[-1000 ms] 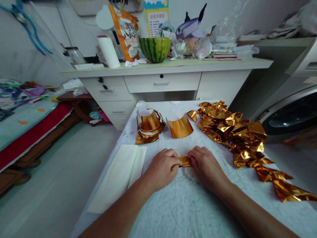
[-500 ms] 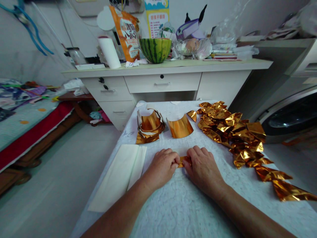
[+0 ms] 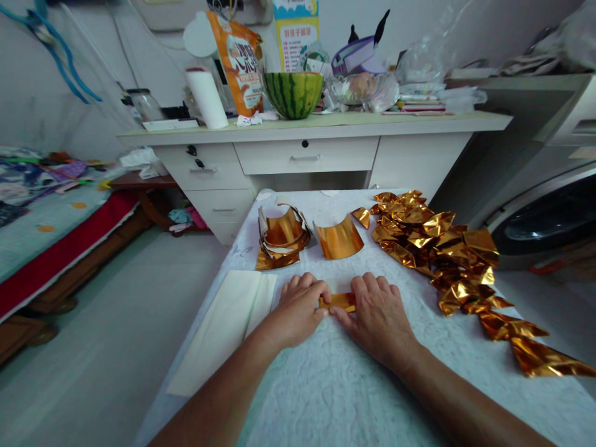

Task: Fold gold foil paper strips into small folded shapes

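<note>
A narrow folded strip of gold foil paper (image 3: 342,302) lies on the table between my hands. My left hand (image 3: 302,307) pinches its left end between thumb and curled fingers. Over the right end rests my right hand (image 3: 379,313), fingers bent and pressed down, thumb along the strip's lower edge. Just beyond them is a curved gold foil sheet (image 3: 339,239). To its left sits a stack of curled gold foil sheets (image 3: 282,233) with pale layers showing. Folded gold foil pieces (image 3: 437,242) are heaped at the right, trailing toward the near right edge.
A folded off-white sheet (image 3: 218,335) lies on the pale tablecloth (image 3: 307,397) left of my hands. Behind the table stands a white desk (image 3: 307,155) with a half watermelon (image 3: 293,93), a paper roll (image 3: 206,98) and an orange bag (image 3: 239,62). A washing machine (image 3: 554,155) is at the right.
My left hand has shifted slightly left along the strip, so more gold foil shows between my hands. My right hand has barely moved.
</note>
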A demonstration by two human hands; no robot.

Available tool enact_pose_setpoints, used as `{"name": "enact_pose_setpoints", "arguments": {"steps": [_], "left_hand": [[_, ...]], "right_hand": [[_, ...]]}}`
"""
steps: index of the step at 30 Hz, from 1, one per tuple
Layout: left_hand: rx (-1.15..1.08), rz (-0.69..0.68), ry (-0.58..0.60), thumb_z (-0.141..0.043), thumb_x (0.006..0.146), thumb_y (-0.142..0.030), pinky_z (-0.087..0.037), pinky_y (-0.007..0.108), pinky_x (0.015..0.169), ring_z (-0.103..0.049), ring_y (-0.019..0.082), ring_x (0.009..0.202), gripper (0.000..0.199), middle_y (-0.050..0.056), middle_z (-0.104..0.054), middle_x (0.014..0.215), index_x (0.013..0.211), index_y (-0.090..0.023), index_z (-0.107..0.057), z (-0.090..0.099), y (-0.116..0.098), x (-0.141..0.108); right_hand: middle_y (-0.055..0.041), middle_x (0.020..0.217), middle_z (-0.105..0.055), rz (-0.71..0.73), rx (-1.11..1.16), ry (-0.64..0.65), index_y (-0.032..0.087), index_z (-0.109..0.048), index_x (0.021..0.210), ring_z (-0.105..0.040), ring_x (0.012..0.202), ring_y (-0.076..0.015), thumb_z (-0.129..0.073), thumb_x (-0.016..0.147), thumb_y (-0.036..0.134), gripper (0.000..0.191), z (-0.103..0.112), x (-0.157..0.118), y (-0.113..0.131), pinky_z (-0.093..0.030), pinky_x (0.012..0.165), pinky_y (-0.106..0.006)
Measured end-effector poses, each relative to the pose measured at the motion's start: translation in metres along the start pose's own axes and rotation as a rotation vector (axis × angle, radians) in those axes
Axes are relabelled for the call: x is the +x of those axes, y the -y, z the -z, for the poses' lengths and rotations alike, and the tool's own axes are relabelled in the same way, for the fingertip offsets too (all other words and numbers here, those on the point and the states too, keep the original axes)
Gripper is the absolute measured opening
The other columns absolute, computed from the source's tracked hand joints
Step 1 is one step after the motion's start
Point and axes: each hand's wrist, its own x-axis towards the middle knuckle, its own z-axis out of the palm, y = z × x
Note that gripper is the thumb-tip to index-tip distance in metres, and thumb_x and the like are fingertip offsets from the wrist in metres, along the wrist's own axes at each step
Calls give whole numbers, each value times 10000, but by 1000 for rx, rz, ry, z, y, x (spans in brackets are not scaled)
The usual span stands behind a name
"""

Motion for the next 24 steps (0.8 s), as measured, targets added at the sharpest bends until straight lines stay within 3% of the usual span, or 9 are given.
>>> {"name": "enact_pose_setpoints", "arguments": {"steps": [12, 24], "left_hand": [[-13, -2, 24, -544, 808, -206, -340, 391, 948, -444, 229, 1062, 153, 11, -514, 1061, 953, -255, -552, 2, 3, 1], [-27, -39, 46, -532, 787, -190, -337, 376, 945, -434, 222, 1061, 189, 4, -509, 1060, 962, -258, -552, 3, 10, 2]], "right_hand": [[-73, 944, -556, -13, 123, 43, 223, -593, 944, -501, 869, -263, -611, 846, 356, 167, 0, -5, -16, -330, 721, -367], [-71, 1060, -542, -19, 225, 162, 331, -643, 1080, -515, 942, -272, -616, 844, 302, 240, 2, -1, -53, -374, 784, -399]]}}
